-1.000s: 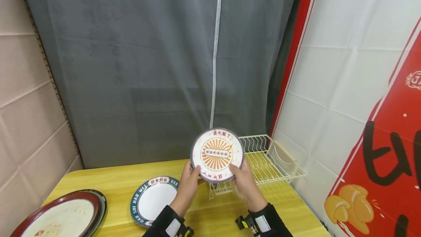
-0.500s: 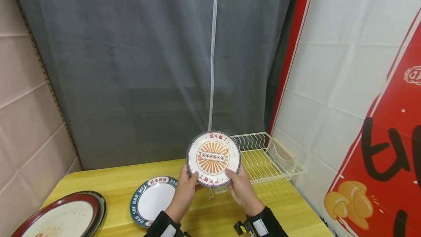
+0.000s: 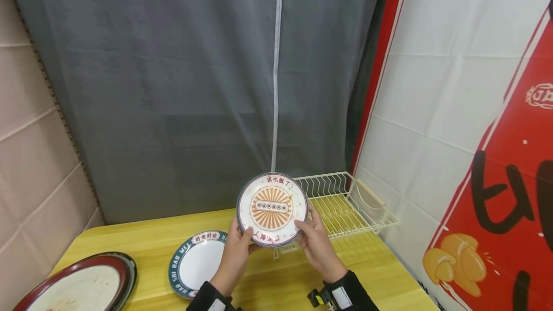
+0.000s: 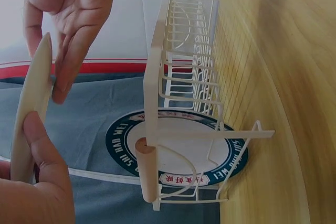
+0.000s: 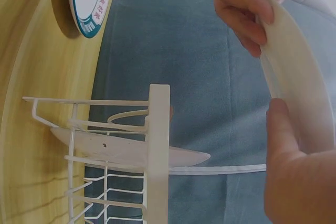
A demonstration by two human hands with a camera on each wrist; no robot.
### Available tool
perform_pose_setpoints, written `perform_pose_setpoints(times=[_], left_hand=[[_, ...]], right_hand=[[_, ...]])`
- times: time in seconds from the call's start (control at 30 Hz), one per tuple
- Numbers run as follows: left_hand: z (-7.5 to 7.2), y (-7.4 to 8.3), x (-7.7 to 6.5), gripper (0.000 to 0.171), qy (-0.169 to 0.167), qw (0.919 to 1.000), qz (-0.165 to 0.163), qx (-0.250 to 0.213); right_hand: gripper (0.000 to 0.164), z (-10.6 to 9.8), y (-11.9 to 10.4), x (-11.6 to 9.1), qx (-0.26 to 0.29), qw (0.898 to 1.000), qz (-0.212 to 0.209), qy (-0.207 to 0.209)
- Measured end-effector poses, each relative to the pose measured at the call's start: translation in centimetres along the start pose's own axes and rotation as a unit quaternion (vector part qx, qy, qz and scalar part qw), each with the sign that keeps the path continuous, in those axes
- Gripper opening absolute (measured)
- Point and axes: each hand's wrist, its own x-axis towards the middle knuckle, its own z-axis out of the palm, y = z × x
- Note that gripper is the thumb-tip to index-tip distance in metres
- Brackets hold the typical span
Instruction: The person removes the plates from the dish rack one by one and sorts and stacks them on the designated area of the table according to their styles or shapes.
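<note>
Both hands hold up a round white plate (image 3: 272, 210) with an orange sunburst and red characters, its face toward the head camera. My left hand (image 3: 233, 256) grips its lower left edge and my right hand (image 3: 319, 248) its lower right, thumbs on the face, fingers behind. The wrist views show this plate edge-on, raised above the table. Behind it stands a cream wire dish rack (image 3: 367, 227), partly hidden. A teal-rimmed plate (image 4: 123, 153) stands upright in the rack, seen through the wires in the left wrist view and as a pale edge in the right wrist view.
Another teal-rimmed plate (image 3: 174, 270) lies flat on the yellow wooden table (image 3: 147, 227), left of my left forearm. At far left, a large plate with a dark red rim (image 3: 123, 272) overlaps a dark one. A grey curtain (image 3: 181, 85) hangs behind.
Both hands have shifted the sunburst plate a little left and down relative to the rack, uncovering more of the rack's left side. The grip is the same; the head view has panned slightly.
</note>
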Motion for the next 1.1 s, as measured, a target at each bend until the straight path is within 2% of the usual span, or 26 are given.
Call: perform_pose_setpoints(times=[0.13, 0.4, 0.67, 0.87, 1.1], left_hand=[[-0.7, 0.0, -0.1, 0.06, 0.012, 0.9999, -0.008, 0.004], [-2.7, -0.3, -0.4, 0.058, 0.043, 0.9989, -0.017, 0.009], [-4.7, -0.7, -1.0, 0.058, 0.075, 0.9961, -0.033, 0.031], [-6.9, -1.4, -2.2, 0.058, 0.096, 0.9931, -0.054, 0.041], [-9.6, -2.1, -3.3, 0.062, 0.113, 0.9886, -0.091, 0.042]], right_hand=[[0.076, -0.2, 0.1, 0.1, -0.002, 1.0, 0.003, 0.015], [0.079, -0.4, 0.3, 0.0, -0.011, 1.0, -0.013, 0.003], [0.076, -0.5, 0.0, 0.2, -0.02, 0.999, -0.022, 0.018], [0.075, -0.9, 0.3, 0.3, -0.028, 0.999, -0.028, 0.02], [0.075, -1.4, 0.3, 0.3, -0.011, 0.999, -0.026, 0.029]])
